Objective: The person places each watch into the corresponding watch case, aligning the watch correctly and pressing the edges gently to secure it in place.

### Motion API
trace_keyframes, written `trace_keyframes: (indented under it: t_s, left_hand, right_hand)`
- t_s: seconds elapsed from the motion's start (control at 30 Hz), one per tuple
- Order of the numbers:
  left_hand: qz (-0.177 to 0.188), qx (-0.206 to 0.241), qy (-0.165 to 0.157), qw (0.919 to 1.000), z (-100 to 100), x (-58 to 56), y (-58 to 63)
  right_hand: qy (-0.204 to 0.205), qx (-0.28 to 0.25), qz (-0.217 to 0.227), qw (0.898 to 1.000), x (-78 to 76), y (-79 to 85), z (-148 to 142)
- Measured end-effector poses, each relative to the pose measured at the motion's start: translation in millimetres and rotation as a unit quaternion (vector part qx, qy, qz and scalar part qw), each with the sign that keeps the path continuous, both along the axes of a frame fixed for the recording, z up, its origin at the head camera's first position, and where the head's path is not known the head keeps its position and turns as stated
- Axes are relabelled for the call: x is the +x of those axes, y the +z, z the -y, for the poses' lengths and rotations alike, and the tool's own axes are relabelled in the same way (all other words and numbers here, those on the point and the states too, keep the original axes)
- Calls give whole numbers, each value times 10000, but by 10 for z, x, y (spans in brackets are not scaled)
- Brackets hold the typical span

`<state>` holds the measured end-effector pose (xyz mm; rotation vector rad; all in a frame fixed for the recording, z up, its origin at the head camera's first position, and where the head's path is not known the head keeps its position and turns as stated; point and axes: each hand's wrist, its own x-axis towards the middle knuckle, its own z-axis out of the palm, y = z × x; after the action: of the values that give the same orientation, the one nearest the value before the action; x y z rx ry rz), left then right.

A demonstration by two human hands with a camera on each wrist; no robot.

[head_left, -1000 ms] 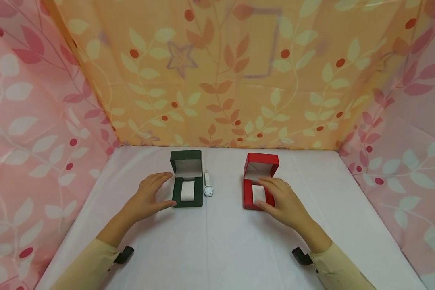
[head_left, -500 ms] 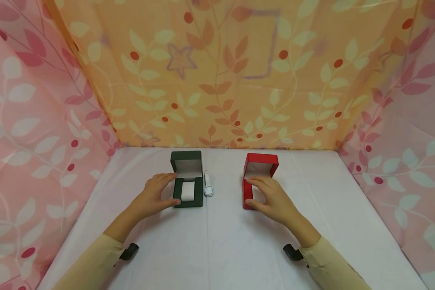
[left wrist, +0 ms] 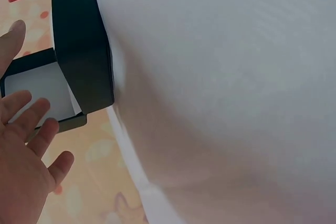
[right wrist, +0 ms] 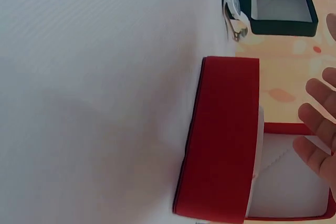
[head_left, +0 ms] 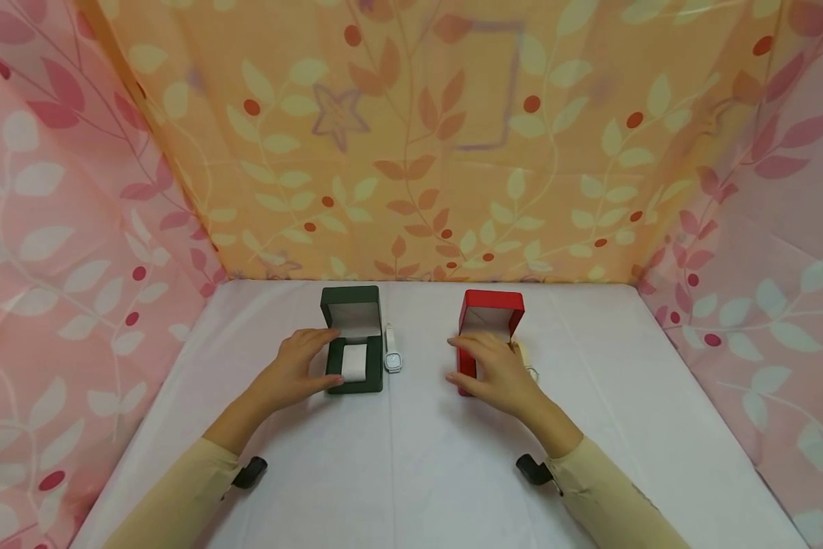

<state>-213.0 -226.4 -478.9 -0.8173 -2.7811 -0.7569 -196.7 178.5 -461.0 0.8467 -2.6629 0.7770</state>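
Observation:
A green watch box (head_left: 374,364) stands with its lid up and a white cushion (head_left: 354,362) inside. My left hand (head_left: 289,372) reaches over its left side, thumb and fingers spread apart and holding nothing. To the right, my right hand (head_left: 500,375) hovers over a red watch box (head_left: 492,300), also lid-up, and covers most of its base. Its fingers (right wrist: 317,121) are extended with nothing between them in the right wrist view. A white-strapped watch (head_left: 393,360) lies along the green box's right side. Beside the red box, a gold-coloured watch (head_left: 524,354) shows partly behind my right hand.
A white cloth (head_left: 397,473) covers the table. Patterned curtains enclose it: an orange one (head_left: 411,183) at the back and pink ones (head_left: 40,267) at the sides. Each forearm bears a small black wrist camera (head_left: 249,473).
My right hand has moved left across the red box, bringing the gold-coloured watch into view on its right. My left hand has shifted slightly right, over the green box's edge.

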Motion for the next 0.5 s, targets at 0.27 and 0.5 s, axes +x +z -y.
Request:
trace_keyframes:
  t_s: [0.27,0.5]
  left_hand:
    - [98,-112,-57,9999,-56,-47,-3]
    - [253,-125,-14,9996,-71,-70,-33]
  right_hand:
    - [64,-2,381,9993,-60,1,120]
    - [108,-31,572,9983,-124,-16,204]
